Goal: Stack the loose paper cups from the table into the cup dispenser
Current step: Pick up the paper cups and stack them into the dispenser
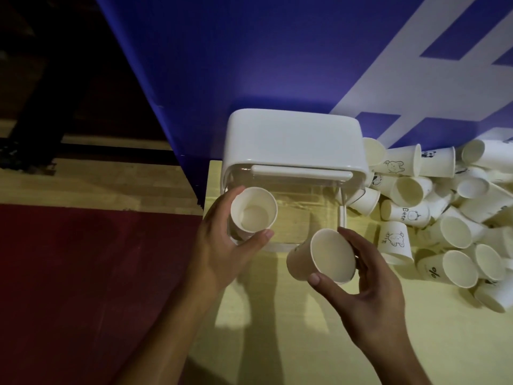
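Observation:
The cup dispenser [294, 143] is a white-topped box with a clear front, standing at the back of the pale yellow table [291, 329]. My left hand [222, 251] grips an upright paper cup [254, 211] at the dispenser's left front, mouth up. My right hand [369, 290] holds a second paper cup [323, 255] tilted on its side, mouth toward me, just in front of the dispenser's right half. A pile of loose paper cups [449, 218] lies to the right of the dispenser.
A blue panel with white stripes [277, 51] stands right behind the dispenser and the pile. The table's left edge runs beside my left forearm, with a red and wooden floor [83, 273] below it.

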Demonstrator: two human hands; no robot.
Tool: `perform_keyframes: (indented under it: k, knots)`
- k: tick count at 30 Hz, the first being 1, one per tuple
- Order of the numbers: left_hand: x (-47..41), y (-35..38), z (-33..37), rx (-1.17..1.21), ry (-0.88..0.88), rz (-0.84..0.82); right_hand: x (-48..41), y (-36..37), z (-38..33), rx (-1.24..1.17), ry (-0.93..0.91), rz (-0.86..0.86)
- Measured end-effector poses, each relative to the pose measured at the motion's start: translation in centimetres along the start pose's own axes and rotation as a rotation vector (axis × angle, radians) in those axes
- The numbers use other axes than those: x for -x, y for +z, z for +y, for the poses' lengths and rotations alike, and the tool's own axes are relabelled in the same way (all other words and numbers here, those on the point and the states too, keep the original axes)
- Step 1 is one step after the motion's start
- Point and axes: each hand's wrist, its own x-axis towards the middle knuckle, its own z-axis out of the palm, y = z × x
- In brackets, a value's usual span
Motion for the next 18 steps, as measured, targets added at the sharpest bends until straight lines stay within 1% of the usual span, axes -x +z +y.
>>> perform_keyframes:
  k: [3, 7, 12, 15, 18]
  knots:
    - [-0.6, 0.6, -0.7, -0.051, -0.033, -0.035, -0.5, 0.2, -0.2, 0.002, -0.017, 0.009]
    - [-0.7, 0.8, -1.1, -0.019, -0.076, -0.043, -1.2, 0.6, -0.7, -0.015, -0.051, 0.013]
    - [-0.9, 0.8, -1.3, -0.023, -0.084, -0.068, -2.5, 1.3, -2.5, -0.017, -0.126, 0.027]
    - [-0.7, 0.6, -1.2, 0.028, -0.093, -0.083, -3.7, 2.3, -4.1, -0.030, -0.208, 0.036]
    - [-0.3, -0.1, -0.7, 0.097, -0.096, -0.037, -5.0, 3.8, -5.3, -0.006, -0.256, 0.042]
